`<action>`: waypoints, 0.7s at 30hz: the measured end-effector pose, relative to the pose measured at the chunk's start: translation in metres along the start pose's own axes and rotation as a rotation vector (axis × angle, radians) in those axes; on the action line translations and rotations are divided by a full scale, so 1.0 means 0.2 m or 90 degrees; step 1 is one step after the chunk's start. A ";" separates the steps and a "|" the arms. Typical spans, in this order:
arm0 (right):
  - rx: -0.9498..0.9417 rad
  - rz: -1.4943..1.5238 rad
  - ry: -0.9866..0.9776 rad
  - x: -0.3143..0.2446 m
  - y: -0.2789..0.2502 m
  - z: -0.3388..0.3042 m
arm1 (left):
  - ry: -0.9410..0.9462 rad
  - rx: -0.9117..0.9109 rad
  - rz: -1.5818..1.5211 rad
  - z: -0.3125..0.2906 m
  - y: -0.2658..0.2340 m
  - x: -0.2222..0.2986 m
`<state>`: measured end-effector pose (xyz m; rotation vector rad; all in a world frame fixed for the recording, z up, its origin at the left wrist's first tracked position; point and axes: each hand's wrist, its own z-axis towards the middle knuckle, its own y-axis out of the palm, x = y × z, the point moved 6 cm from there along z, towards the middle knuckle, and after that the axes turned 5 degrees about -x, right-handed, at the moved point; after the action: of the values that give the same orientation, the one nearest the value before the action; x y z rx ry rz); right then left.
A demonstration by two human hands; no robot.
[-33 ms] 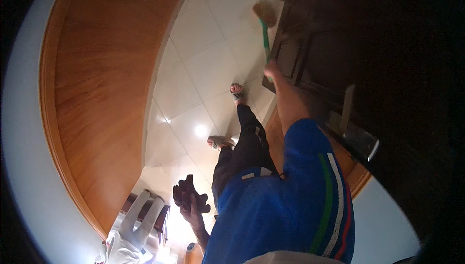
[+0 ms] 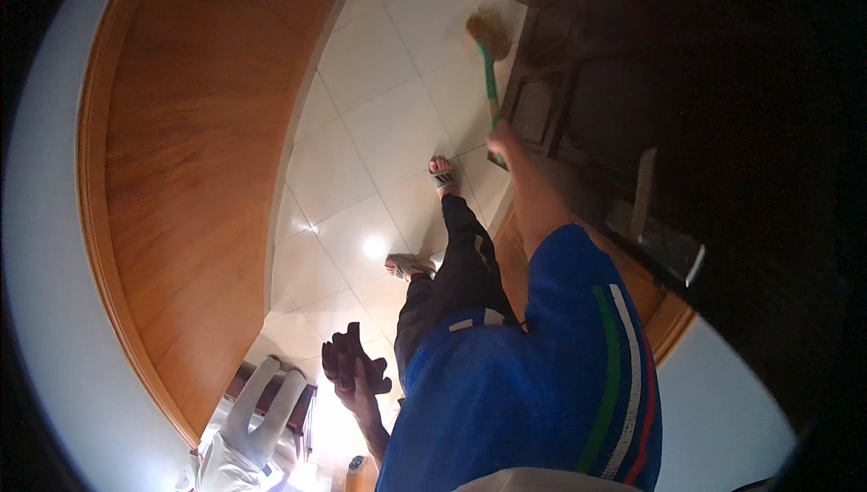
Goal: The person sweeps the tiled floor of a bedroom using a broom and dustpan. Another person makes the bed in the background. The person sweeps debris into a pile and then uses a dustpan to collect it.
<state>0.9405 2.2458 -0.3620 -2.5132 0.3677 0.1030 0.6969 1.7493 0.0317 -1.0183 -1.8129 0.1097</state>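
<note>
My right hand (image 2: pixel 502 140) is closed around the green handle of a short hand broom (image 2: pixel 490 76). Its tan bristle head, slightly blurred, is at the tiled floor beside the dark door at the far right. My left hand (image 2: pixel 361 394) is held low on the left, gripping a bunched, dark maroon thing (image 2: pixel 350 358) with several lobes, perhaps a crumpled cloth. My thumb lies against it, while the other fingers are hidden or lost in shadow.
A dark panelled door (image 2: pixel 686 85) with a metal handle (image 2: pixel 694 266) stands on the right. An orange-brown wooden panel (image 2: pixel 190 176) rises on the left. My sandalled feet (image 2: pixel 441 171) stand on pale floor tiles (image 2: pixel 379 85). A person in light clothing (image 2: pixel 239 460) is at the lower left.
The broom and my right hand have shifted slightly left and nearer. My left hand and the maroon thing have hardly moved.
</note>
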 end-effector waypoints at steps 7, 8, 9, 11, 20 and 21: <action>-0.145 -0.148 -0.134 0.21 0.79 -0.67 | 0.066 -0.027 -0.131 -0.06 0.01 -0.10; -0.162 -0.139 -0.150 0.22 0.87 -0.76 | 0.050 -0.056 -0.133 -0.06 -0.02 -0.19; -0.182 -0.127 -0.164 0.24 0.99 -0.86 | 0.021 -0.087 -0.160 -0.06 -0.05 -0.29; -0.184 -0.021 -0.139 0.35 1.17 -0.95 | -0.034 -0.151 -0.140 -0.06 -0.11 -0.40; -0.282 0.234 -0.207 0.52 1.19 -1.56 | 0.060 -0.177 -0.158 -0.10 -0.27 -0.53; -0.263 0.246 -0.192 0.52 1.13 -1.60 | 0.062 -0.175 -0.160 -0.11 -0.28 -0.53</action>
<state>0.9739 1.8614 -0.2377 -2.7301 0.7634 0.7711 0.6951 1.6345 -0.0068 -0.9556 -1.8827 -0.3461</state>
